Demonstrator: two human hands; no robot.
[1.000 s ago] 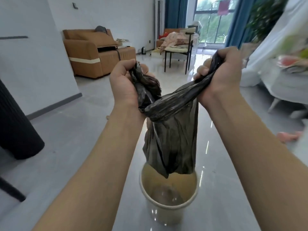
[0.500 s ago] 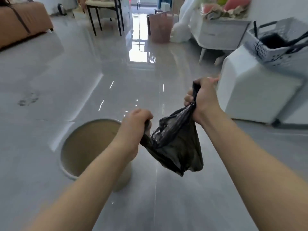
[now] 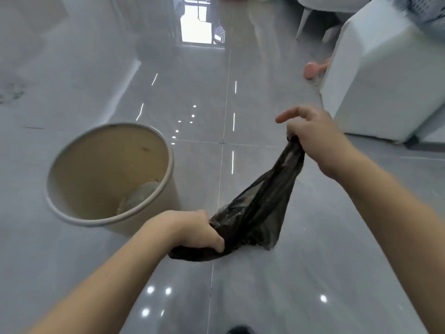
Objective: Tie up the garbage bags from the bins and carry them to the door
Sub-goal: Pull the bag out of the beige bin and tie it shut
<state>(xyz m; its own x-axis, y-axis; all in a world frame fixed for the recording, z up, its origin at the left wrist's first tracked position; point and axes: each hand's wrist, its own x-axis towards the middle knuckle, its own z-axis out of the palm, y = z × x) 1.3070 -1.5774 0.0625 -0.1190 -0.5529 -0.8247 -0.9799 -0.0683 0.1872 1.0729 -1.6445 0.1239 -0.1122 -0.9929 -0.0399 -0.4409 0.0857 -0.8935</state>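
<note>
A black garbage bag point(image 3: 261, 208) stretches diagonally between both hands, beside the beige bin point(image 3: 108, 174). The left hand point(image 3: 192, 231) clenches its near, low end; the right hand point(image 3: 313, 138) pinches its far, raised end.

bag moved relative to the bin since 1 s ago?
Yes. The black bag was hanging directly above the bin; now it is clear of the bin, off to its right, above the floor.
</note>
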